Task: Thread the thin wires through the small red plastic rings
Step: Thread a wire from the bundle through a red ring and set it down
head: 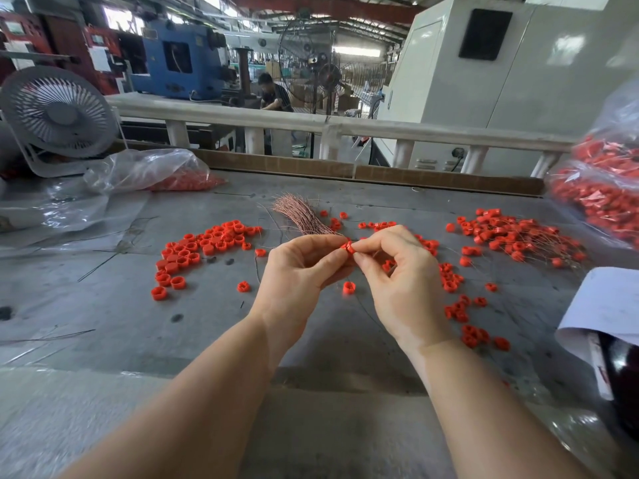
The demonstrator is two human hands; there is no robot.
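My left hand and my right hand meet above the middle of the grey table, both pinching one small red ring between thumb and fingertips. A thin wire trails down from under the hands. Another red ring lies on the table just below them. A bundle of thin copper wires lies behind the hands. Loose red rings are heaped to the left. Rings with wires through them lie in a pile at the right.
A clear bag of red rings and a white fan sit at the back left. Another full bag stands at the right edge, with white paper below it. A rail borders the table's far side.
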